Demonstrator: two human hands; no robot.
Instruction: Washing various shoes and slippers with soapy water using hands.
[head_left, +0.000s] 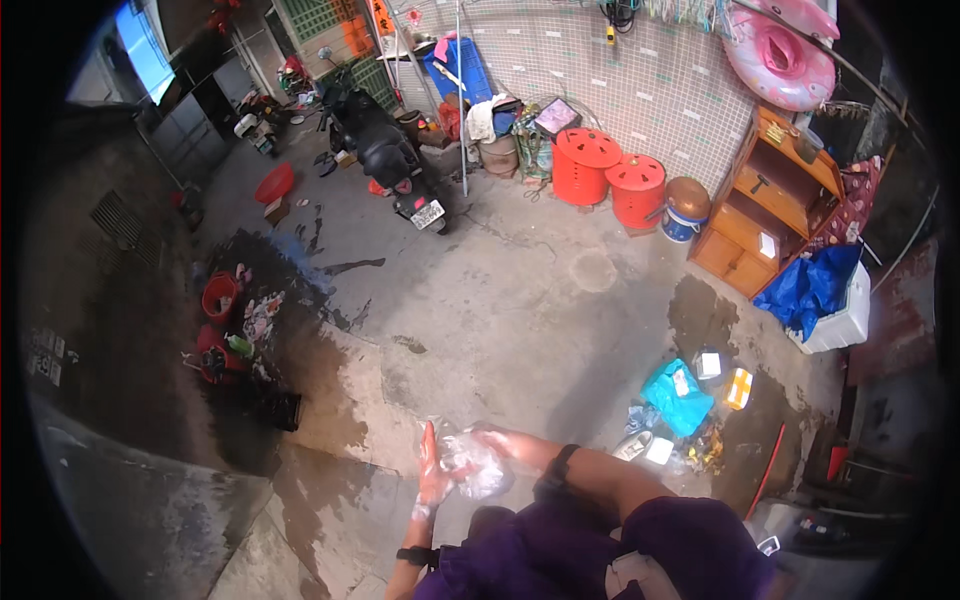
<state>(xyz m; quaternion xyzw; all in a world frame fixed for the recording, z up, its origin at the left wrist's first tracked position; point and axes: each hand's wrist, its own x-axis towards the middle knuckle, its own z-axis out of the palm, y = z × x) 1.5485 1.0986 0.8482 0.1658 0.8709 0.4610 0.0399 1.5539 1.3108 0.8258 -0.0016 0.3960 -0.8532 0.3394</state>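
A crumpled clear plastic bag (480, 461) is between my two hands, low in the middle of the head view. On its left side is my left hand (433, 469), fingers straight and upward, thumb reaching across the plastic. My right hand (501, 441) comes in from the right and has its fingers on the bag's upper edge. Glare on the plastic hides the exact grip of both hands. Concrete floor (480, 322) lies beneath them.
To the right lie a turquoise plastic bag (679, 401), a white box (707, 365), a yellow-and-white box (739, 388) and a shoe (634, 445). Red buckets (220, 298) stand left on wet ground. Farther off are a parked scooter (386, 154), red perforated bins (585, 169) and a wooden cabinet (750, 232).
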